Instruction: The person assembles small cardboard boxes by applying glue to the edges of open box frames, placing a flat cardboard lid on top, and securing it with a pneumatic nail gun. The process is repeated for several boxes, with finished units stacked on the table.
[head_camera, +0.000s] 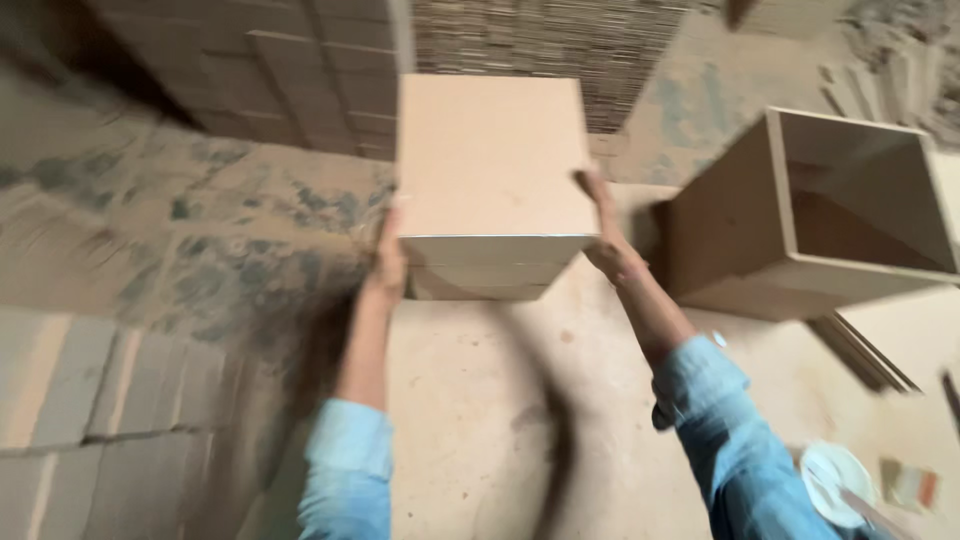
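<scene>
I hold a plain tan fibreboard box (490, 160) up in front of me with both hands, above a dusty floor. My left hand (390, 255) grips its lower left side, fingers wrapped along the edge. My right hand (605, 235) presses against its right side. Both arms wear light blue sleeves pushed up to the forearm. The box's top face is closed and turned toward me; its far side is hidden. The picture is blurred by motion.
An open-topped box (790, 285) of the same board stands at the right. Stacks of cut boards (290, 70) rise at the back, and flat boards (100, 400) lie at the lower left. A small white dish (835, 480) and thin strips (860, 350) lie at the lower right.
</scene>
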